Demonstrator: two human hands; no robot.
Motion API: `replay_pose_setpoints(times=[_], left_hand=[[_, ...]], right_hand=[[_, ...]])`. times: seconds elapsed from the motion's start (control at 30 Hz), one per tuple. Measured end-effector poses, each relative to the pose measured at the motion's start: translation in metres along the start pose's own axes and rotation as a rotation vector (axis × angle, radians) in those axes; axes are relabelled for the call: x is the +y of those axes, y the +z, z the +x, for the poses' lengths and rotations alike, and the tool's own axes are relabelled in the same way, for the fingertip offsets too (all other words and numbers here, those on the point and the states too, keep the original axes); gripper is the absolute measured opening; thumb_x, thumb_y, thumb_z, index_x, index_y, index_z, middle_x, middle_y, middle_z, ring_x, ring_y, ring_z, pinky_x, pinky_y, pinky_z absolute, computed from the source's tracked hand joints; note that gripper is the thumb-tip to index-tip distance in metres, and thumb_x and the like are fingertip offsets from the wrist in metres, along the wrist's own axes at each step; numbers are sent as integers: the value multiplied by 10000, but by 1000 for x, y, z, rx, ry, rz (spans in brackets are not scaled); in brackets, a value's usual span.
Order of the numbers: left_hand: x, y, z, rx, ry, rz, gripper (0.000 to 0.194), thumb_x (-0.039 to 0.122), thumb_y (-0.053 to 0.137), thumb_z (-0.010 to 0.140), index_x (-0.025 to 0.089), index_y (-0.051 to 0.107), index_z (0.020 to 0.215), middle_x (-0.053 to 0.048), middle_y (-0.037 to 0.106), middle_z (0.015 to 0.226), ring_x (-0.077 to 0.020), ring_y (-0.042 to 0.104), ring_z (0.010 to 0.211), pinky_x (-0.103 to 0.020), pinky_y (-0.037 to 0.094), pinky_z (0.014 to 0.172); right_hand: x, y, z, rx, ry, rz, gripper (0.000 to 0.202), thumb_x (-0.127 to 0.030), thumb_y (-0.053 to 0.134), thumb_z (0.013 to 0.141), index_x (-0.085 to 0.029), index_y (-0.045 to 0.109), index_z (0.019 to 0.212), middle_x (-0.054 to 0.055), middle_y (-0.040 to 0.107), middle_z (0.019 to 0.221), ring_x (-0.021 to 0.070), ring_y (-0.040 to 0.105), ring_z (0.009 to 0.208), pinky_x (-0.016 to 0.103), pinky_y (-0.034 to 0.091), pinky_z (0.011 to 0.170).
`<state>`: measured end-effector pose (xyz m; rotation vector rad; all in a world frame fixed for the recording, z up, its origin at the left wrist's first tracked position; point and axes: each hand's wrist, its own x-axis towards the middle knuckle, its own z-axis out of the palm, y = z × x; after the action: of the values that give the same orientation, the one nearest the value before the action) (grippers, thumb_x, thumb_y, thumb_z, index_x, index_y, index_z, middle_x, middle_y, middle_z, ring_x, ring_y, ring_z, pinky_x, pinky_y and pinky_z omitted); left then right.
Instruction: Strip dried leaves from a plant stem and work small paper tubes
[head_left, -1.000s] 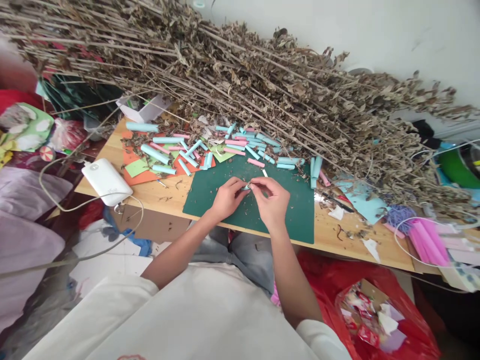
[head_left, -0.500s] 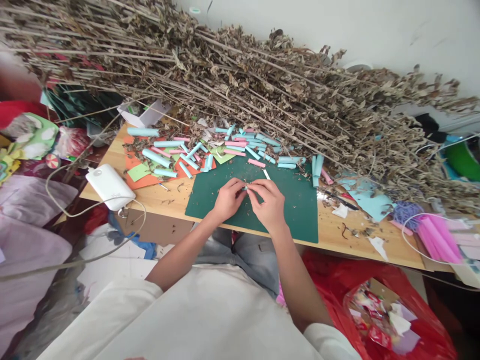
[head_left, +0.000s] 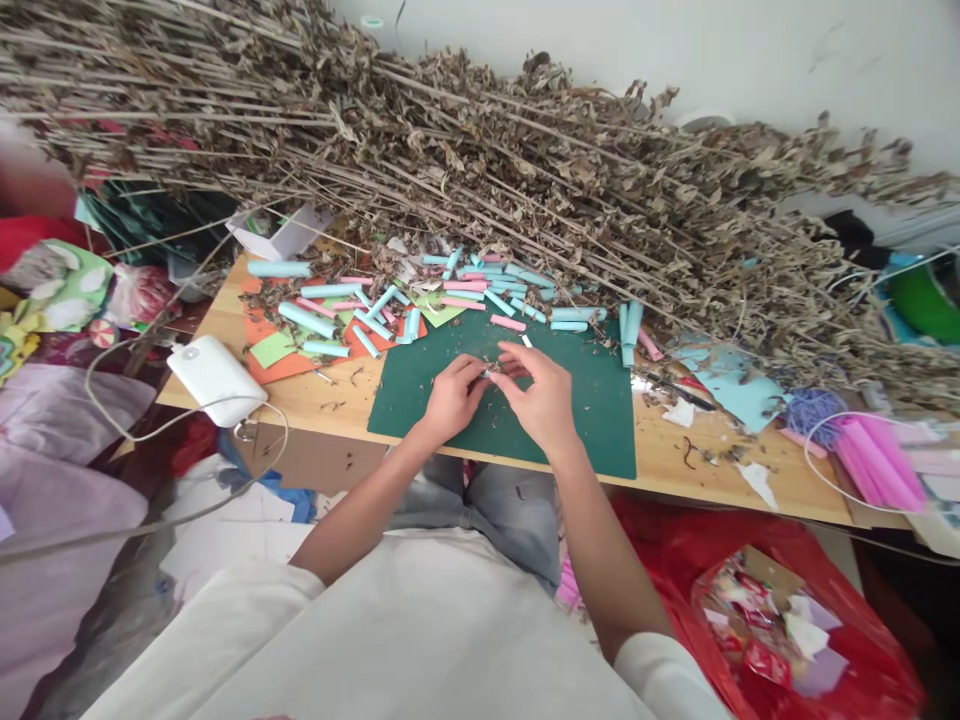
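Observation:
Above the green cutting mat point(head_left: 581, 420), both hands meet fingertip to fingertip. My left hand point(head_left: 454, 400) is closed in a pinch on a small pale piece point(head_left: 488, 373) with brown crumbs about it; its kind is too small to make out. My right hand point(head_left: 541, 395) pinches at the same piece with thumb and a finger, the forefinger raised and bent. Just beyond the fingers lie a little white strip point(head_left: 526, 341) and a pink paper roll point(head_left: 508, 323). Several light blue paper rolls point(head_left: 307, 320) are scattered along the back and left of the mat.
Dried leafy stalks point(head_left: 480, 160) stretch across the back, overhanging the wooden table point(head_left: 720, 470). A white power bank point(head_left: 216, 380) with a cable is at the left. On the right are a black pen point(head_left: 682, 393), blue paper point(head_left: 735, 385) and purple yarn point(head_left: 814, 415). A red bag point(head_left: 660, 550) stands below.
My right hand's forefinger has lifted away from the small piece and the hand has opened a little. The left hand keeps its pinch. The whole view has shifted slightly.

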<state>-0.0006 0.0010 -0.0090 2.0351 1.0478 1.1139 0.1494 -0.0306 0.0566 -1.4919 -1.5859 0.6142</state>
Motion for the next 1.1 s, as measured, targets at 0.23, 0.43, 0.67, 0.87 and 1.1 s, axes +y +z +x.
replay_pose_setpoints(times=[0.23,0.43,0.67,0.87,1.1], left_hand=[[-1,0,0,-14,1,-7,119,220,536,933,175,641,967,-67,625,965,-163,610,870,-271,497,773],[2,0,0,-12,-9,-13,136,250,537,940,177,649,960,-61,624,942,-155,607,847,-266,496,763],[2,-1,0,-14,-6,-4,140,246,529,942,174,646,969,-64,622,947,-157,604,855,-265,494,752],[2,0,0,-16,-3,1,154,273,531,947,175,649,957,-61,622,946,-149,601,841,-253,486,745],[1,1,-1,-20,13,3,133,248,535,943,174,646,953,-60,623,958,-146,601,849,-251,483,750]], right_hand=[[0,4,-5,-35,87,173,243,-255,656,827,-222,712,1061,46,700,965,156,672,804,284,572,730],[-5,2,-2,55,-11,51,122,-240,654,836,-213,714,939,33,705,865,161,661,754,294,566,707],[-2,-2,-3,-9,-239,-155,172,-231,553,921,-237,725,919,48,675,909,166,642,832,313,536,772],[-5,-5,-4,-1,-202,-158,197,-189,536,920,-224,710,1006,38,682,892,157,640,798,296,529,768],[-4,-13,9,-133,-106,-89,197,-258,616,880,-234,721,1046,24,690,828,157,622,714,298,522,705]])
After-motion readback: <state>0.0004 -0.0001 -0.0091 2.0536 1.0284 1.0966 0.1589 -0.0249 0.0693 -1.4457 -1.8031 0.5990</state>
